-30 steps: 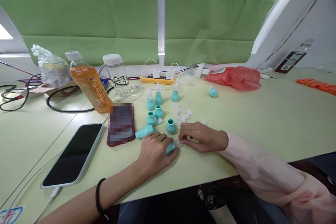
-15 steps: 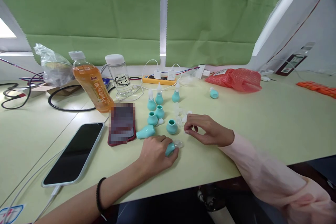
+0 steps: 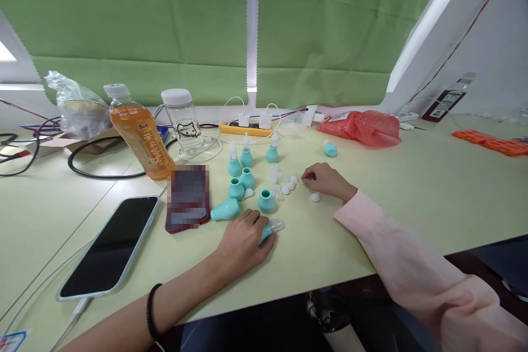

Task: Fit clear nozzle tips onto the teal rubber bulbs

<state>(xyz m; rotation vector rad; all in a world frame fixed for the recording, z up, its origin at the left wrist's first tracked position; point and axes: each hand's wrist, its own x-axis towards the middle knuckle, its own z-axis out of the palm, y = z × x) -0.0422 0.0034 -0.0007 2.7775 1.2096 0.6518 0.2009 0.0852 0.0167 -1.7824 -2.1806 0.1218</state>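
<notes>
My left hand (image 3: 246, 236) is closed round a teal nasal aspirator bulb (image 3: 266, 232) lying on the table, its clear tip pointing right. My right hand (image 3: 325, 180) is pinched over the table, fingertips beside several small white caps (image 3: 290, 184); whatever they hold is too small to make out. One white cap (image 3: 315, 197) lies apart, below that hand. Between the hands stands an open teal bulb (image 3: 267, 202). Behind it are two more open bulbs (image 3: 236, 189), and a teal piece (image 3: 225, 209) lies on its side. Three bulbs with clear tips (image 3: 246, 157) stand farther back.
To the left are a white-cased phone (image 3: 111, 247), a red-cased phone (image 3: 187, 198), an orange drink bottle (image 3: 142, 140) and a clear water bottle (image 3: 185, 126). A power strip (image 3: 251, 129), a red bubble-wrap bag (image 3: 363, 127) and a lone teal bulb (image 3: 330, 148) lie at the back.
My right hand has moved away and slightly right, uncovering white caps on the table. My left hand keeps its grip on the bulb. The whole view has shifted slightly.
</notes>
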